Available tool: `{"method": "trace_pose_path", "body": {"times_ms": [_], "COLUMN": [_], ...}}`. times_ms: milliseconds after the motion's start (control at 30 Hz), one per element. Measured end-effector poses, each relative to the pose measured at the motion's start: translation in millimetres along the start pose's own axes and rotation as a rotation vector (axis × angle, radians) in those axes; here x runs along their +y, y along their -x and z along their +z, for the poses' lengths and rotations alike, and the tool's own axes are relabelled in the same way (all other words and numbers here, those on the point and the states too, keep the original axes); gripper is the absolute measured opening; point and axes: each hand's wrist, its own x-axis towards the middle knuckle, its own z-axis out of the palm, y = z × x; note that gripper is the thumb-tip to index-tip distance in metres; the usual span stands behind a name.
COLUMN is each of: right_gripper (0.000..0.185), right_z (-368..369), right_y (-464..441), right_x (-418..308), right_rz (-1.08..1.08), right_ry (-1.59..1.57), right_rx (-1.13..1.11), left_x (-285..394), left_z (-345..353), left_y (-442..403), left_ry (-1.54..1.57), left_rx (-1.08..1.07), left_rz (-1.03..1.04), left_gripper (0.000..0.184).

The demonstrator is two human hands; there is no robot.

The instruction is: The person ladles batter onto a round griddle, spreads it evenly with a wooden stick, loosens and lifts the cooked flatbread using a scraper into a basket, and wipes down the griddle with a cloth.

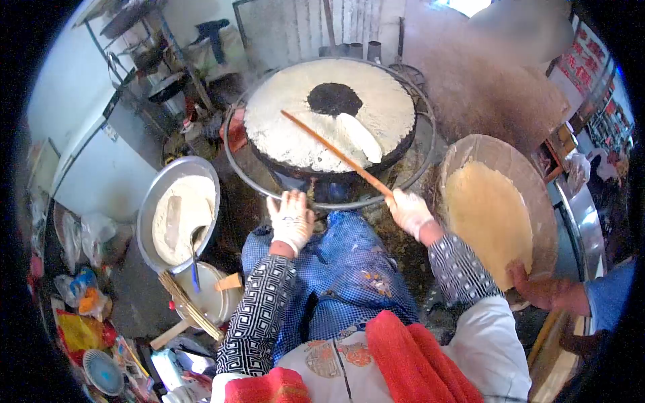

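Note:
A large round griddle (259, 153) carries a thin pale layer of batter (282, 94) with a dark bare patch in its middle. My right hand (411, 213), in a thin white glove, is closed around the near end of a long wooden stick (336, 152). The stick slants over the batter toward the upper left. A white oblong piece (359, 138) lies beside it on the griddle; its kind is unclear. My left hand (293, 221), also gloved, has its fingers stretched out at the metal ring (248, 181) around the griddle and holds nothing.
A metal basin (144, 218) of pale batter with a ladle (195, 258) stands at left, above a lidded pot (213, 285) with a straw brush (188, 305). On the right is a large tub (463, 151) of yellowish contents; another person's hand (547, 292) touches its near edge.

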Motion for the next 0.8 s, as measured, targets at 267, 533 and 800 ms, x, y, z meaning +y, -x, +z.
{"method": "trace_pose_path", "body": {"times_ms": [267, 533, 800], "right_gripper": [0.025, 0.028, 0.034], "right_z": [10.1, 33.2, 23.1], "right_y": [139.6, 55.7, -101.8], "right_x": [34.6, 46.1, 43.3], "right_rz": [0.091, 0.067, 0.068], "right_ry": [0.127, 0.216, 0.324], "right_rx": [-0.07, 0.016, 0.086], "left_x": [9.9, 16.5, -28.3], "left_z": [8.4, 6.8, 7.0], "left_y": [15.6, 6.4, -1.1], "left_ry": [0.08, -0.094, -0.142], "left_rx": [0.046, -0.171, -0.128], "left_rz": [0.044, -0.002, -0.022], "left_gripper": [0.054, 0.047, 0.055]}}
